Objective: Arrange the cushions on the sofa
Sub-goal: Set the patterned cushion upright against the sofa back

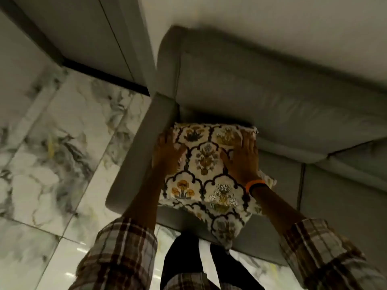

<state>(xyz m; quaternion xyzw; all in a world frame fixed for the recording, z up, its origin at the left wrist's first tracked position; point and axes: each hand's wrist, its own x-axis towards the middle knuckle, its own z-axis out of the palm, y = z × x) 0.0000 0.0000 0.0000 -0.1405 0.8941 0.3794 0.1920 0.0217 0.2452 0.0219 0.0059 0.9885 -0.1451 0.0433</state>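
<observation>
Below, the grey sofa (pixel 240 97) fills most of the view, its back running along the wall (pixel 272 19) and its left armrest (pixel 138 151) standing over the marble floor (pixel 58 143). One patterned cushion (pixel 207 170) is on the seat at the sofa's left end, its top edge up against the base of the back and its left edge just beside the armrest. It lies tilted, and its lower corner hangs past the seat's front edge.

Both arms reach down in plaid sleeves (pixel 117 254). The left hand (pixel 169 151) lies flat and spread on the cushion's upper left side, fingers wrapping the edge; the right hand (pixel 243 158), an orange band (pixel 254 184) at its wrist, lies flat and spread on the upper right side. Neither is closed in a fist; they press and steady the cushion from both sides.

The likely step is seating the cushion into the corner. The risks, as I judge them: let go now and the overhanging corner could drag the cushion off the front edge, since the soft fill gives no firm base. Pushing unevenly could leave it crooked or slumped flat instead of propped. The frame is blurred, so the finer grip is unclear.
</observation>
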